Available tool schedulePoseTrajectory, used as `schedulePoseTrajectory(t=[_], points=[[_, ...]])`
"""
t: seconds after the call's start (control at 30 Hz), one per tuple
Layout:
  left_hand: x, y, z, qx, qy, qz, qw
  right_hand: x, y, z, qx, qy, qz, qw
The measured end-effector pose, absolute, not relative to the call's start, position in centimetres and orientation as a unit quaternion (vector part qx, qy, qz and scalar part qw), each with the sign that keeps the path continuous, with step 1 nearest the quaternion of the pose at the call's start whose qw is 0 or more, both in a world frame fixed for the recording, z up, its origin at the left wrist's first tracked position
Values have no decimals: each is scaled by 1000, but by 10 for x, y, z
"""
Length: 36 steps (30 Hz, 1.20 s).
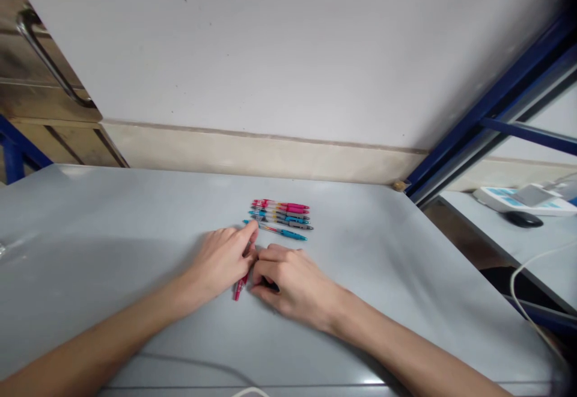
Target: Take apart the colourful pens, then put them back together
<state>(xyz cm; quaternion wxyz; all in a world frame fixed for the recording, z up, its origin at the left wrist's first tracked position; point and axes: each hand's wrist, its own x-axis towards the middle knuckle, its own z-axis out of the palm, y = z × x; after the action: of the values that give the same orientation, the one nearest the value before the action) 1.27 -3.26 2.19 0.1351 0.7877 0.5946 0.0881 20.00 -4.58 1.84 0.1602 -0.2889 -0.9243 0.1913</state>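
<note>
- We see a black, rounded computer mouse (523, 219) beside a white device with blue panels (525, 198), at our right.
- We spot a thin white cable (514, 276) curving nearby.
- We have a blue metal frame (473, 105) behind.
- We notice a brownish cabinet (27, 102) with a curved metal handle (49, 65), far left.
- We face a white wall (270, 54).

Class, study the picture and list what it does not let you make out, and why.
- Upper end of the pink pen: head view, hidden by the hands.
- Right hand's grip: head view, its curled fingers hide whatever they may hold.
- Shiny object at far left: head view, cut off by the edge.
- Lettering on the white device: head view, too small and blurred.
</note>
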Motion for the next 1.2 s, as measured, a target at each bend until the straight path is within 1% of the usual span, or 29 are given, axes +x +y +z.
schedulePoseTrajectory(t=[0.2, 0.4, 0.57, 0.73, 0.8, 0.9, 1.0, 1.07, 1.13, 1.2], points=[[10, -29, 20, 789, 594, 98, 122, 194, -45, 8, -337, -918, 105, 180], [12, -31, 19, 791, 590, 100, 128, 189, -44, 6, -369, -906, 61, 198], [12, -33, 20, 797, 583, 99, 119, 193, -39, 9, -384, -890, 83, 233], [8, -32, 21, 802, 565, 111, 158, 215, -16, 19, -411, -856, 120, 291], [8, -32, 21, 806, 550, 120, 183, 226, -4, 19, -435, -850, 112, 276], [8, -32, 20, 805, 537, 134, 213, 237, 8, 13, -460, -852, 103, 227], [10, -33, 18, 794, 532, 175, 236, 238, 9, 10, -461, -854, 104, 218], [11, -34, 16, 797, 516, 246, 196, 235, 5, 12, -454, -854, 98, 235], [12, -33, 16, 816, 479, 312, 84, 231, -1, 17, -438, -855, 98, 259], [11, -30, 17, 842, 428, 326, -44, 226, -7, 23, -416, -857, 112, 282]])
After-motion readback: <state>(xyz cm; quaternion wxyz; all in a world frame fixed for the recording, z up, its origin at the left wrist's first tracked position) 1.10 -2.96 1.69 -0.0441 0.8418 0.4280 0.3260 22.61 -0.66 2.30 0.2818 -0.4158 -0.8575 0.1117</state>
